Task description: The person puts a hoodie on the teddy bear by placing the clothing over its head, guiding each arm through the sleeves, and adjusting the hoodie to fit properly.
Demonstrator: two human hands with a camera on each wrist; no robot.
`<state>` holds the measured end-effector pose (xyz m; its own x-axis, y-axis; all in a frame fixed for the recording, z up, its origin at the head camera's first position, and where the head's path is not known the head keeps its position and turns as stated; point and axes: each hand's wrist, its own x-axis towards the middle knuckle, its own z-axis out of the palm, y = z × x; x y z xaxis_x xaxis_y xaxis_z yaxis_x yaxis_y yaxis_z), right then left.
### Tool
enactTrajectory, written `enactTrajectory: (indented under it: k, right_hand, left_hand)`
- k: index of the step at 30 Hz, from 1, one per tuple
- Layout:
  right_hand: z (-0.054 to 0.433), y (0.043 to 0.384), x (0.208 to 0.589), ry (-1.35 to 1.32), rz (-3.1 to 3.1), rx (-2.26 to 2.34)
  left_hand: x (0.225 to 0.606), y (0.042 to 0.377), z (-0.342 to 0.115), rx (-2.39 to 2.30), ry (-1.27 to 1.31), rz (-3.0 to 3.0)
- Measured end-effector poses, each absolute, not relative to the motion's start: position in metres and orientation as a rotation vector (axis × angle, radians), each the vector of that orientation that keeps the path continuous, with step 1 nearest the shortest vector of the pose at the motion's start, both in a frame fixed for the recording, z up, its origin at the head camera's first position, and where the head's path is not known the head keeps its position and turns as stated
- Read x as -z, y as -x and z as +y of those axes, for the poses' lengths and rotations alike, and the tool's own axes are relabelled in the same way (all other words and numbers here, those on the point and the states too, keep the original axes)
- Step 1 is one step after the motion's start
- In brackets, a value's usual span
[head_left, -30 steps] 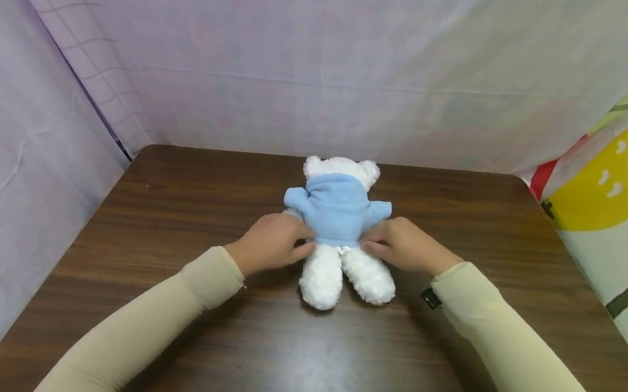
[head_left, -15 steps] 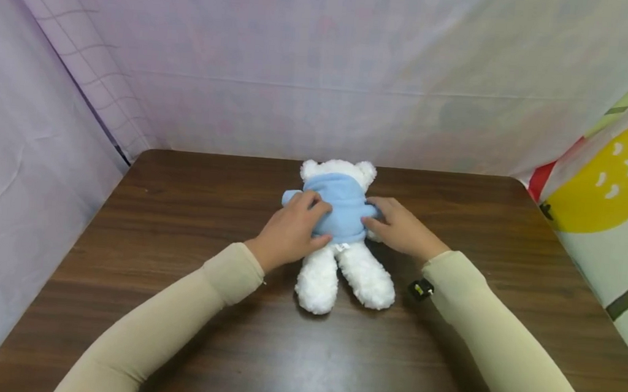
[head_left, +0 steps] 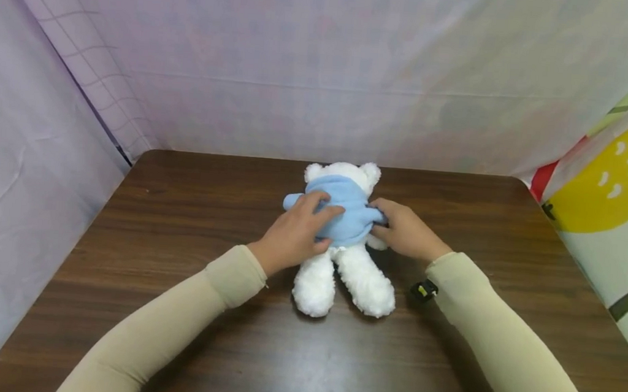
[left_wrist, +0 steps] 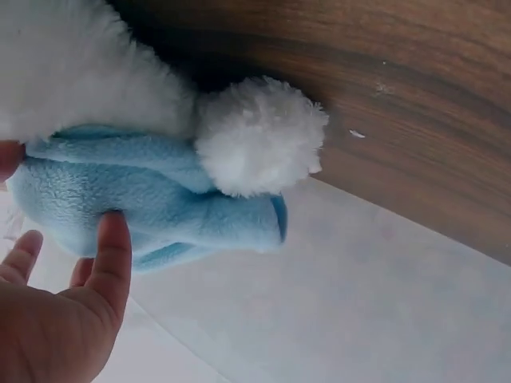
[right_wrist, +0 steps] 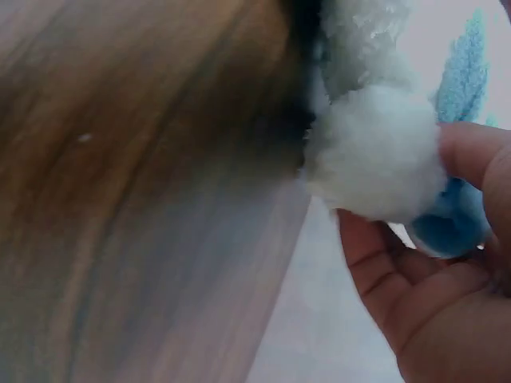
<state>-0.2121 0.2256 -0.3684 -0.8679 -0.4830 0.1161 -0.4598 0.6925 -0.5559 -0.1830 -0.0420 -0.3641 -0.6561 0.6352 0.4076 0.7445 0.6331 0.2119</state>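
A white plush teddy bear (head_left: 365, 280) lies on the table, legs toward me, wearing a blue fleece top (head_left: 352, 220). My left hand (head_left: 296, 231) rests on the top's left part with fingers spread; in the left wrist view a fingertip presses the blue cloth. There, a fluffy white paw (left_wrist: 259, 136) sits beside the sleeve (left_wrist: 235, 219), outside its cuff. With thumb and fingers, my right hand (head_left: 408, 231) pinches the right sleeve (head_left: 375, 215). Seen from the right wrist, another white paw (right_wrist: 375, 155) lies against those fingers, next to the blue cuff (right_wrist: 447, 227).
The dark wooden table (head_left: 209, 194) ends at a pale hanging cloth (head_left: 322, 86) behind the bear. More cloth hangs at the left, and a white sheet with a yellow print (head_left: 620, 174) is at the right. A small black device (head_left: 424, 289) sits at my right wrist.
My left hand has moved from the hem up onto the blue top. My right hand has risen from the hem to the right sleeve, and a white paw now shows below that sleeve.
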Motion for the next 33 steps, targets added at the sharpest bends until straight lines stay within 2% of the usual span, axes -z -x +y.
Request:
enactTrajectory:
  k: [5, 11, 20, 28, 33]
  right_hand:
    - [0.227, 0.199, 0.347, 0.829, 2.954, 1.038]
    - [0.225, 0.184, 0.314, 1.022, 3.060, 1.158]
    - [0.212, 0.169, 0.284, 1.149, 2.902, 1.269]
    - [0.198, 0.173, 0.302, 1.018, 2.790, 1.048]
    - [0.190, 0.177, 0.320, 1.136, 2.718, 1.130]
  left_hand:
    - [0.362, 0.183, -0.043, 0.538, 1.088, -2.511]
    - [0.358, 0.184, -0.044, 0.630, 1.059, -2.479]
    - [0.359, 0.182, -0.039, 0.737, 1.016, -2.647]
    - [0.371, 0.187, -0.049, 0.512, 1.088, -2.800]
    - [0.354, 0.190, -0.064, 0.947, 1.131, -2.508]
